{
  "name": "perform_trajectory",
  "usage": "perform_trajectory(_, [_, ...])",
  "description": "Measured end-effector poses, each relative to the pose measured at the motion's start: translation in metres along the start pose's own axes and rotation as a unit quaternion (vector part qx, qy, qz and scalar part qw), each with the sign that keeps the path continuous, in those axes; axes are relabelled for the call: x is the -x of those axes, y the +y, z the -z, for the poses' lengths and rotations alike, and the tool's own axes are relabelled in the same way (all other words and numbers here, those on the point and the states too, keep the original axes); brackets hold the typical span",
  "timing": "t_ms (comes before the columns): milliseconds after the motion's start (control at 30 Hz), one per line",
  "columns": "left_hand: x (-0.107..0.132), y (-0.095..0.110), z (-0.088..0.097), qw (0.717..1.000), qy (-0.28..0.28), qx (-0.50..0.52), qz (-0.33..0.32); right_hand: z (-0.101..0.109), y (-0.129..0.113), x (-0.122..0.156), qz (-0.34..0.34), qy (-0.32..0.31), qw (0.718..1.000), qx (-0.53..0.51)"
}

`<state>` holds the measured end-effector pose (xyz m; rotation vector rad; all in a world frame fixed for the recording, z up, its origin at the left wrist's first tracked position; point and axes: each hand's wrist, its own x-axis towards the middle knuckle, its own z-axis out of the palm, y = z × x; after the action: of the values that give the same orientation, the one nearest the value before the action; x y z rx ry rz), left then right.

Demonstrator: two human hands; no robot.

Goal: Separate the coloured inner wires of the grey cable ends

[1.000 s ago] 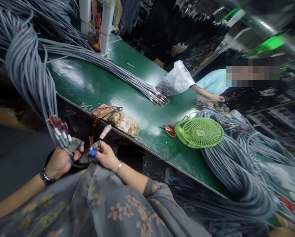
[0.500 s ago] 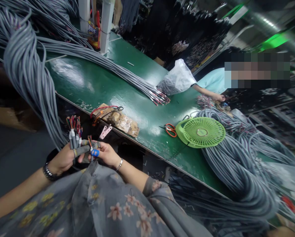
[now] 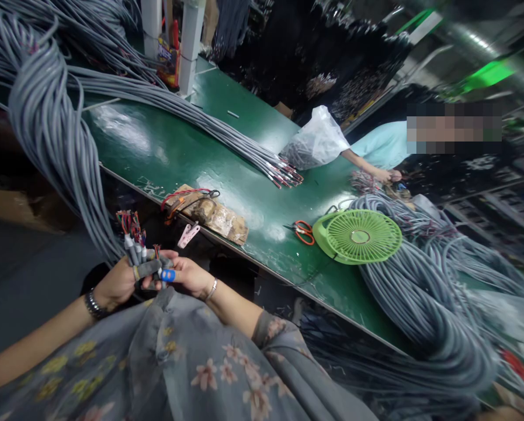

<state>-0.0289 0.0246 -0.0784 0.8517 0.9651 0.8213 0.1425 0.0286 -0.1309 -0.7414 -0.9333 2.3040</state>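
Several grey cables [image 3: 132, 251] with white-banded ends and bared coloured wires stand up out of my left hand [image 3: 120, 282], whose fingers are wrapped round them. Grey coverings sit on some of the fingers. Close beside it, my right hand [image 3: 187, 275] pinches a single cable end [image 3: 157, 255] with fine coloured wires spread at its top. A blue band circles the right thumb. Both hands meet in front of the grey flowered shirt, below the table's near edge. Finger overlap hides the lower part of the single cable.
A green table [image 3: 191, 158] runs diagonally, carrying a long cable bundle [image 3: 226, 128], a green fan [image 3: 360, 235], orange-handled scissors [image 3: 304, 232] and a taped block [image 3: 213, 216]. A pink clip [image 3: 188, 235] hangs at the edge. Across the table, another person's hand [image 3: 382, 175] works near more cables.
My hands have shifted slightly, and the right thumb now lies further across the single cable end. The other person's arm across the table has moved a little.
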Motion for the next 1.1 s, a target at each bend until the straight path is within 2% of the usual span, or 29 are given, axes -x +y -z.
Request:
perform_trajectory(167, [0.004,0.004,-0.008,0.999,0.042,-0.016,-0.014,-0.006,-0.004,0.004,-0.005,0.083,0.995,0.049])
perform_trajectory(333, [0.009,0.002,-0.009,0.983,0.118,-0.125,-0.059,-0.016,-0.016,0.012,0.078,0.203,0.964,0.153])
perform_trajectory(467, [0.009,0.0,-0.008,0.976,0.099,-0.189,-0.034,-0.023,-0.019,0.013,0.119,0.242,0.937,0.22])
perform_trajectory(633, [0.008,0.003,-0.01,0.971,0.108,-0.211,0.015,-0.025,-0.019,0.013,0.104,0.232,0.95,0.183])
perform_trajectory(800, [0.008,0.01,-0.01,0.974,0.038,-0.219,0.032,-0.026,-0.028,0.019,0.115,0.2,0.961,0.154])
perform_trajectory(967, [0.01,0.015,-0.012,0.981,0.018,-0.191,0.041,-0.025,-0.03,0.02,0.113,0.16,0.973,0.12])
perform_trajectory(1100, [0.009,0.015,-0.012,0.984,0.003,-0.176,0.032,-0.024,-0.028,0.02,0.109,0.153,0.975,0.119])
